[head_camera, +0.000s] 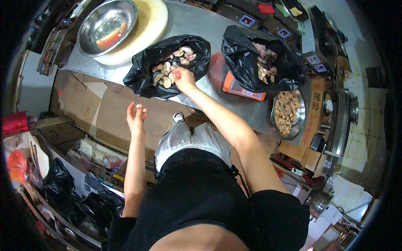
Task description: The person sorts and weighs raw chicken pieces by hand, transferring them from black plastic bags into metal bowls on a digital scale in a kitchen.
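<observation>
My right hand (183,78) reaches into an opened black plastic bag (198,47) on the steel table, its fingertips on the pale raw meat pieces (163,73) inside; whether it grips one cannot be told. My left hand (136,114) hangs in the air before the table edge, fingers slightly curled and apart, with small pale bits at the fingertips. A second black bag (238,47) with raw meat (265,61) rests over an orange scale (241,89). At the table's right end, a steel bowl (301,108) holds many small meat pieces (285,113).
A steel basin (83,34) with reddish liquid sits on a round cutting board (157,28) at the table's (188,18) left end. A cardboard box (309,125) stands right of the bowl. Flattened cardboard (116,116) covers the floor. Black bags (58,178) lie at lower left.
</observation>
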{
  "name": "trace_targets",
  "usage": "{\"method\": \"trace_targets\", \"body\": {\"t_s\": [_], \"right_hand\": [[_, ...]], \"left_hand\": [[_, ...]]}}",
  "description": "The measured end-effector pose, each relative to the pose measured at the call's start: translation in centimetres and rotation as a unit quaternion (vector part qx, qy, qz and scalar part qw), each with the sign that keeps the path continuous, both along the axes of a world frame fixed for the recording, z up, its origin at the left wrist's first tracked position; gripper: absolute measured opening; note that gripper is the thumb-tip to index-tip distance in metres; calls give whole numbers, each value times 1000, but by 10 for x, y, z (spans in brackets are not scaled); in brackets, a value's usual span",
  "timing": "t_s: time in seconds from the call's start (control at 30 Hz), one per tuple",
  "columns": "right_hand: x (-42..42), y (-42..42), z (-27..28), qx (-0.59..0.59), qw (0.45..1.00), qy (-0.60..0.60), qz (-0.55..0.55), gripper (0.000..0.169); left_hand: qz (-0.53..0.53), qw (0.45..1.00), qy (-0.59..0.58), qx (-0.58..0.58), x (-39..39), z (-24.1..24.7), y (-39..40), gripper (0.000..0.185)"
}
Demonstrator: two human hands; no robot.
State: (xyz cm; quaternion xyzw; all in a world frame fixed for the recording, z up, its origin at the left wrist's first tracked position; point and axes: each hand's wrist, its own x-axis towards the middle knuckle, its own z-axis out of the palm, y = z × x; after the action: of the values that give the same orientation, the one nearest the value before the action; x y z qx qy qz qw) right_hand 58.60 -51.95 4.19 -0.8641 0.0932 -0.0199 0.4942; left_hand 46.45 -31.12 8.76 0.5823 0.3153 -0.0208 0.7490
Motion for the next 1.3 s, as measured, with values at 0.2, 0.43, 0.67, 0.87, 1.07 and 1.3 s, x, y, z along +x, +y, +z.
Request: {"method": "trace_targets", "body": {"t_s": [0.2,0.43,0.67,0.87,1.07,1.3], "right_hand": [[-39,-38,80,-67,974,-186,114,27],[-128,-129,110,-118,974,-172,87,28],[-249,-389,12,43,887,-106,-446,38],[-249,-568,69,282,789,63,-542,52],[-231,-684,14,293,834,281,-373,75],[-201,-696,20,397,800,397,-211,90]], "left_hand": [[-48,999,9,-22,-23,-9,-14,42],[-332,942,1,-40,-24,17,-81,41],[-615,774,-105,-107,-32,67,-261,66],[-632,738,-237,-7,-47,29,-490,83],[-583,715,-275,271,-16,-18,-632,99],[-615,660,-223,369,-8,-20,-685,111]]}}
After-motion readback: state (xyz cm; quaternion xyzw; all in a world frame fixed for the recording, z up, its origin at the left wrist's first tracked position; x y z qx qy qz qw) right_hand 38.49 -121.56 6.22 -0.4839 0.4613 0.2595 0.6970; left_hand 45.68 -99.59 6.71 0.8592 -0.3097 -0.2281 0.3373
